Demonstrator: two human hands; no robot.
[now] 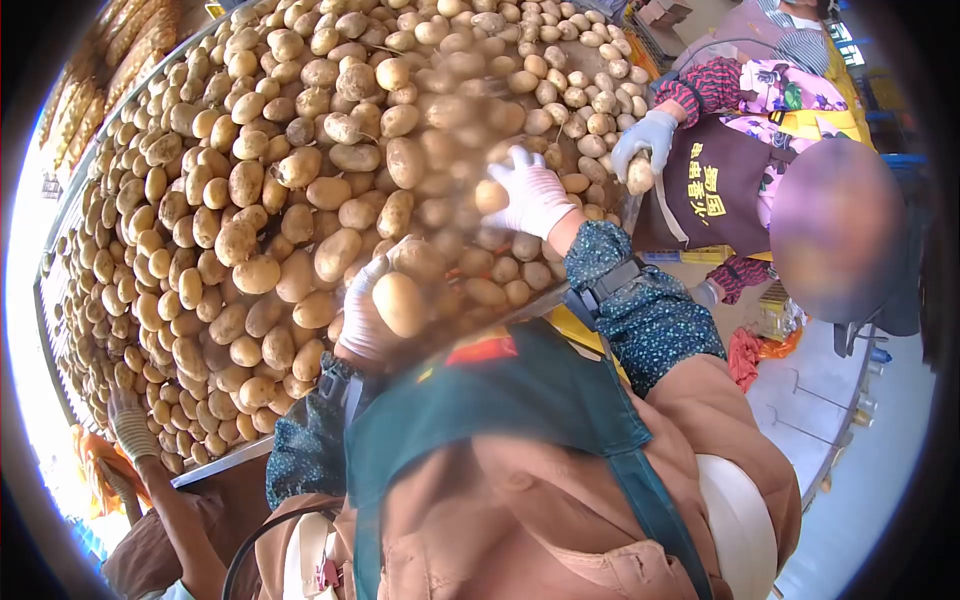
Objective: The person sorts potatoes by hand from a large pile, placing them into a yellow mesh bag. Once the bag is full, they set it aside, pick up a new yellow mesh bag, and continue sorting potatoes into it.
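My left hand [364, 318], in a whitish knit glove, is closed round the side of a large smooth potato [400, 304] close to my apron. Further right and a little forward, my right hand [533, 196] wears a similar glove, its back towards me. Its fingers curve about a smaller yellow potato [490, 196], and the thumb and fingertips are partly hidden. Both hands are over a wide sorting table heaped with potatoes [255, 275], many with soil on their skins. A blurred smear covers the strip between my hands.
On the right, a co-worker in a dark apron [705, 185] holds a potato [640, 175] in a gloved hand [648, 138]. Another person's gloved hand [130, 425] rests on the heap at lower left. Filled net sacks [120, 60] stand at upper left.
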